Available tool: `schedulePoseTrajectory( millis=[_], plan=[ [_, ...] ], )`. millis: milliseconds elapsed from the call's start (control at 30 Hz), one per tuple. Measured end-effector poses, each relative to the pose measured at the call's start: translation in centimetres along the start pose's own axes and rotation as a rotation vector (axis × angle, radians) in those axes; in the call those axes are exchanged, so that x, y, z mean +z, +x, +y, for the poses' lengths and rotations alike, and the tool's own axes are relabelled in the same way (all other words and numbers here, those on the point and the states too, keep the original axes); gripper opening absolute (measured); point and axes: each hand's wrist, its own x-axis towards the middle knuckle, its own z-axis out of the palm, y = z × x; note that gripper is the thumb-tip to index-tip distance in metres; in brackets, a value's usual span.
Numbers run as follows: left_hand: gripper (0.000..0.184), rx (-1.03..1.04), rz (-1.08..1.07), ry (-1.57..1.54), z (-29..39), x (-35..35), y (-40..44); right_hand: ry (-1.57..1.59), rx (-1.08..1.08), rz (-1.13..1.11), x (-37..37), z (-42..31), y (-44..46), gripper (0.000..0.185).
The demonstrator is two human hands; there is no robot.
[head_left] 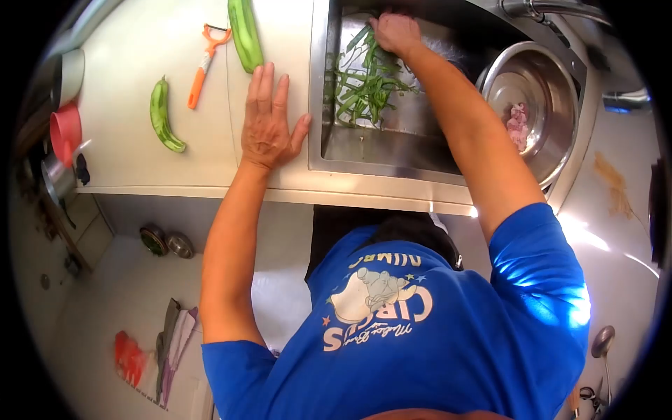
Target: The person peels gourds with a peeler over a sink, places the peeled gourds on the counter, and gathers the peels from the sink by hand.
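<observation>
My left hand (264, 126) lies flat on the countertop, fingers stretched, its tips at the lower end of a long, peeled green gourd (245, 35). To its left lie a Y-shaped peeler (203, 66) with an orange handle and a smaller, curved green gourd (165, 119) with darker streaks. Inside the steel sink (392, 150), my right hand (397, 33) reaches to the far side, fingers curled downward. What those fingers hold, if anything, is hidden. Beside and below that hand, green peelings (367, 87) are strewn over the sink bottom.
A steel bowl (560, 133) with pink meat pieces (518, 126) stands at the sink's right side. The faucet (525, 8) is at the top right. A red container (65, 133) sits at the counter's left end. Right of me are a ladle (603, 341) and scissors (591, 399).
</observation>
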Motion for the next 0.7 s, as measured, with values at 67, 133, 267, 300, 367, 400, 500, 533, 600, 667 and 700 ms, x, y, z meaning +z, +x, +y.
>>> schedulePoseTrajectory(
  millis=[67,133,267,300,367,400,500,533,600,667,700],
  plan=[
    [0.072,-0.016,-0.002,-0.009,0.0,0.1,-0.1,-0.086,-0.125,0.052,2.0,-0.7,-0.9,0.046],
    [0.073,-0.024,0.004,-0.006,-0.1,0.1,0.3,-0.141,-0.241,0.108,3.8,-2.1,-2.4,0.041],
    [0.074,-0.038,-0.006,-0.007,0.1,-0.2,0.1,-0.031,-0.544,-0.076,7.4,-2.8,-8.9,0.029],
    [0.074,-0.042,-0.005,-0.012,0.2,-0.2,0.2,-0.023,-0.558,-0.152,8.6,-2.7,-11.0,0.031],
    [0.075,-0.042,-0.007,-0.029,0.3,-0.4,0.1,0.023,-0.571,-0.318,8.0,-2.9,-14.0,0.036],
    [0.075,-0.047,-0.005,-0.034,0.1,-0.3,0.3,0.063,-0.571,-0.407,6.7,-3.1,-14.5,0.039],
    [0.076,-0.049,0.012,-0.026,0.1,-0.3,0.1,0.048,-0.379,-0.405,0.6,-3.7,-11.1,0.051],
    [0.076,-0.057,0.003,-0.033,0.3,-0.3,-0.3,0.053,-0.269,-0.266,0.8,-2.8,-8.9,0.051],
    [0.076,-0.061,0.002,-0.027,0.0,-0.1,0.1,0.087,-0.141,-0.010,1.6,-0.4,-3.6,0.046],
    [0.076,-0.060,0.009,-0.029,0.1,0.0,0.1,0.023,-0.102,0.141,2.9,0.8,-0.3,0.034],
    [0.076,-0.061,0.015,-0.031,0.1,0.0,0.1,0.027,-0.087,0.072,1.4,0.2,0.5,0.032]
  ],
)
